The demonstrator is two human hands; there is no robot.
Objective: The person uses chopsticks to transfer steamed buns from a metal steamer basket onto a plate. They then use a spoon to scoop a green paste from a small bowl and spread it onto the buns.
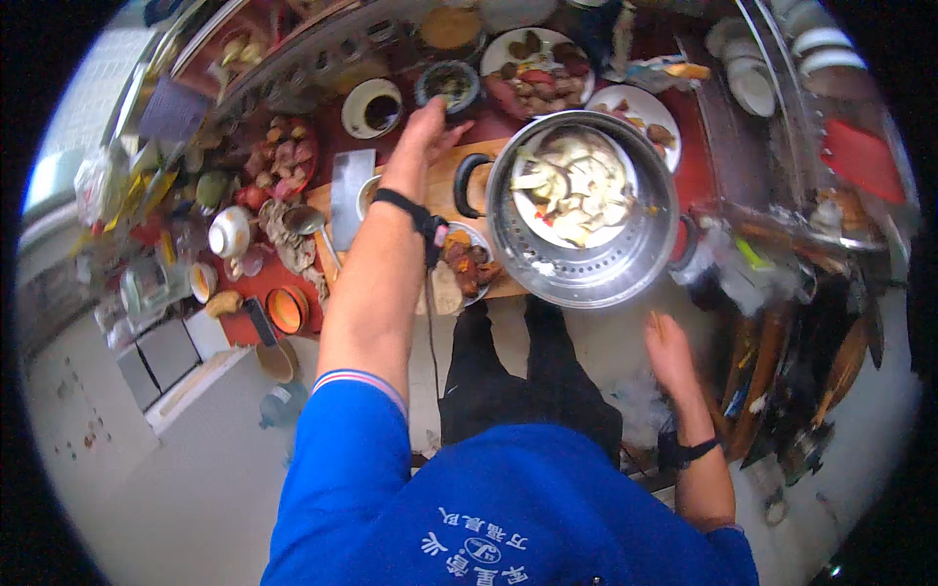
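Note:
My left hand [430,135] reaches over the counter, thumb and fingers apart. Its thumb is next to a small dark bowl [457,110] with chopped greens inside; whether they touch I cannot tell. Lower right, my right hand [669,354] hangs in front of the counter with its fingers loosely extended and nothing visible in them. A metal steamer pot [586,283] with black handles stands between my hands. Inside it sits a white plate [535,227] of pale sliced pieces, perhaps mushroom or eggplant, with bits of red.
A cleaver [352,186] lies left of my left forearm on a wooden board [445,200]. Behind are a white bowl of dark liquid [376,109] and a plate of meat and vegetables [542,83]. A ladle [305,221] and orange bowl [287,311] are left.

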